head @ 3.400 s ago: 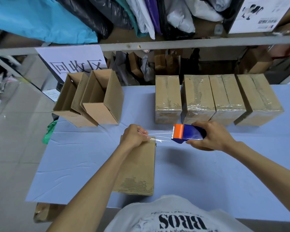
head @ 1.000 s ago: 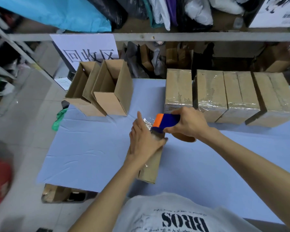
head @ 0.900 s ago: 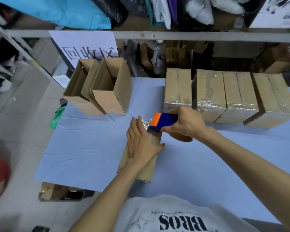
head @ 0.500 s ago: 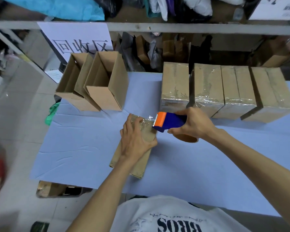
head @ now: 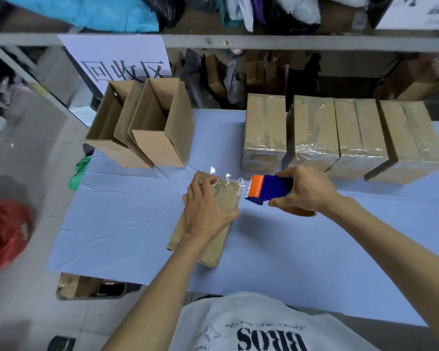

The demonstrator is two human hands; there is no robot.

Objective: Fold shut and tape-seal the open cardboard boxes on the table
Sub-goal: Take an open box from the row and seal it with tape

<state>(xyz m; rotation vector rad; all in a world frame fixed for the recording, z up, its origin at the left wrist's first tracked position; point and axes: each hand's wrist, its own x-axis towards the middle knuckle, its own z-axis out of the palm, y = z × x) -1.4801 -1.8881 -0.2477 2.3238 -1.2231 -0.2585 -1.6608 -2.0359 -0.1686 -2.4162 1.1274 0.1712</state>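
Item: left hand (head: 208,209) flat, pressing brown cardboard box (head: 213,248); right hand (head: 307,193) gripping blue-orange tape dispenser (head: 266,188), now pulled just right of box. We judge strip laid, cut due.

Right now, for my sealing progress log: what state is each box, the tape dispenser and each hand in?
Nearest box: lying flat, tape over its far end.
Left open box: standing, top open.
Right open box: standing, top open.
Row of four boxes: closed, taped.
Tape dispenser: held beside the nearest box's far end.
Left hand: presses on the nearest box.
Right hand: grips the tape dispenser.
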